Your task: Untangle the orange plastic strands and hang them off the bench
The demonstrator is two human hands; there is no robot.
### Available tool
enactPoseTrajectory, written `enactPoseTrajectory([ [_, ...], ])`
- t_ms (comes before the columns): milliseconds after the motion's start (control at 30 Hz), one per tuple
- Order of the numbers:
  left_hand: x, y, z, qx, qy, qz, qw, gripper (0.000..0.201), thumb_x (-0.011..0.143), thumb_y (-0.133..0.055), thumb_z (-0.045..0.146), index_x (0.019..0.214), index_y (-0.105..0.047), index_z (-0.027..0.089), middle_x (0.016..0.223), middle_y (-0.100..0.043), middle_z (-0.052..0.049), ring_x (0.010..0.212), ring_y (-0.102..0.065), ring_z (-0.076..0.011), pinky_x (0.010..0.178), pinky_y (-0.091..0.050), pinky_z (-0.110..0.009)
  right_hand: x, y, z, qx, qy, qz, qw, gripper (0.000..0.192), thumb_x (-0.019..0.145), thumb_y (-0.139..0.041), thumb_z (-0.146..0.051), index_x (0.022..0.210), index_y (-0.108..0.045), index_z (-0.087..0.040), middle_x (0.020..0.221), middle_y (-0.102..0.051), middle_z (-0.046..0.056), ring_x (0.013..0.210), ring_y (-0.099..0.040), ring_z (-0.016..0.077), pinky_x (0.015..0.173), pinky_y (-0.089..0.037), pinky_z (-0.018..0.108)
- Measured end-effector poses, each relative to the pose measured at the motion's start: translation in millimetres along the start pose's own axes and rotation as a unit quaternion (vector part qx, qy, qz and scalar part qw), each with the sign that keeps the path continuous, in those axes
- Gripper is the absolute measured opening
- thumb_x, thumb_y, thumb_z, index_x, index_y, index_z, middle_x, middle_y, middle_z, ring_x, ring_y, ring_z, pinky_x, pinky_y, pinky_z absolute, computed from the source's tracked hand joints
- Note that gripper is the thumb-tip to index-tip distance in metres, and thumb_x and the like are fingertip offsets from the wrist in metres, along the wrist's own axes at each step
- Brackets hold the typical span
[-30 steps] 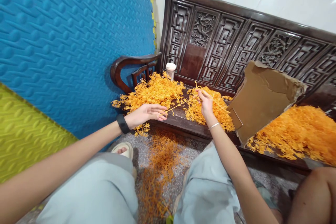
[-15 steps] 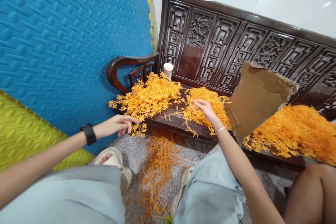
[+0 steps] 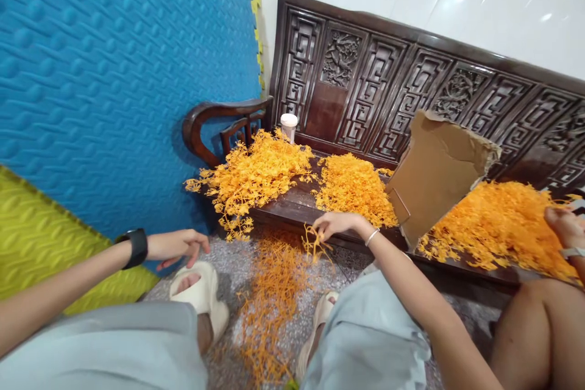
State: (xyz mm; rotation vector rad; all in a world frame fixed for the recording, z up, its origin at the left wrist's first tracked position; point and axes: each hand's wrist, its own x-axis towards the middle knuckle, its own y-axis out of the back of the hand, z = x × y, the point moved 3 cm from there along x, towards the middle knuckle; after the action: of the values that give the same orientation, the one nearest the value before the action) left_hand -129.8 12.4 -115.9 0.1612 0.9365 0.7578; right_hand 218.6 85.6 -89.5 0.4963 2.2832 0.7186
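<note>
My right hand (image 3: 336, 225) is in front of the bench edge, its fingers closed on a few thin orange plastic stems (image 3: 314, 245) that dangle above the floor. My left hand (image 3: 178, 248) hovers over my left slipper with fingers apart and nothing in them. On the dark wooden bench seat (image 3: 292, 204) lie a left heap of orange plastic flower pieces (image 3: 260, 167), partly hanging over the front edge, and a denser middle heap (image 3: 354, 189). Below, a long scatter of orange stems (image 3: 274, 292) covers the floor between my feet.
A torn cardboard sheet (image 3: 439, 177) stands tilted between the middle heap and a large right heap (image 3: 498, 225). Another person's hand (image 3: 567, 225) is at that heap's right end. A white-lidded tub (image 3: 289, 127) stands at the back, near the curved armrest (image 3: 194, 134).
My right hand has come down from the middle heap to below the bench edge, with orange stems in its fingers. My left hand has drawn back and down. Another person's hand has appeared at right.
</note>
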Motion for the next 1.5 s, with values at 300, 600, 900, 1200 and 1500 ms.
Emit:
enactPoseTrajectory([
  [300, -5, 0.9, 8, -0.026, -0.021, 0.018, 0.999, 0.036, 0.056, -0.031, 0.015, 0.087, -0.047, 0.015, 0.057, -0.055, 0.006, 0.032, -0.042, -0.0075, 0.037, -0.034, -0.019, 27, 13, -23, -0.118, -0.017, 0.063, 0.991, 0.04, 0.067, -0.059, -0.021, 0.106, -0.057, -0.01, 0.089, -0.064, 0.008, 0.075, -0.058, 0.0142, 0.066, -0.043, 0.021],
  [600, -8, 11.0, 35, 0.061, -0.049, 0.12, 0.99, 0.034, 0.067, -0.041, 0.033, 0.096, -0.046, 0.017, 0.072, -0.057, 0.001, 0.039, -0.045, -0.0075, 0.039, -0.034, -0.019, 76, 39, -49, -0.08, 0.073, 0.249, 0.962, 0.027, 0.071, -0.056, -0.018, 0.096, -0.06, -0.011, 0.09, -0.063, 0.007, 0.081, -0.057, 0.0141, 0.074, -0.042, 0.023],
  [900, 5, 28.3, 70, 0.303, -0.035, 0.253, 0.918, 0.04, 0.073, -0.043, 0.041, 0.102, -0.051, 0.014, 0.096, -0.061, -0.007, 0.085, -0.056, -0.0173, 0.074, -0.042, -0.024, 142, 45, -92, -0.023, 0.157, 0.333, 0.929, 0.026, 0.072, -0.051, -0.011, 0.095, -0.062, -0.016, 0.123, -0.043, 0.007, 0.107, -0.046, 0.015, 0.087, -0.039, 0.025],
  [1200, 32, 50.0, 76, 0.366, 0.035, 0.356, 0.859, 0.064, 0.072, -0.053, 0.029, 0.131, -0.027, 0.024, 0.137, -0.027, -0.013, 0.123, -0.023, -0.0326, 0.094, -0.027, -0.044, 178, 32, -103, -0.207, 0.132, 0.314, 0.917, 0.04, 0.07, -0.039, 0.001, 0.105, -0.055, -0.011, 0.132, -0.034, 0.011, 0.122, -0.03, 0.0204, 0.102, -0.024, 0.035],
  [1500, 62, 45.5, 100, 0.36, 0.07, 0.346, 0.863, 0.06, 0.07, -0.06, 0.028, 0.125, -0.037, 0.03, 0.138, -0.027, -0.008, 0.126, -0.017, -0.0323, 0.099, -0.018, -0.047, 171, 43, -94, -0.157, 0.143, 0.32, 0.923, 0.033, 0.07, -0.039, -0.002, 0.096, -0.06, -0.009, 0.128, -0.038, 0.011, 0.122, -0.03, 0.0186, 0.103, -0.022, 0.033],
])
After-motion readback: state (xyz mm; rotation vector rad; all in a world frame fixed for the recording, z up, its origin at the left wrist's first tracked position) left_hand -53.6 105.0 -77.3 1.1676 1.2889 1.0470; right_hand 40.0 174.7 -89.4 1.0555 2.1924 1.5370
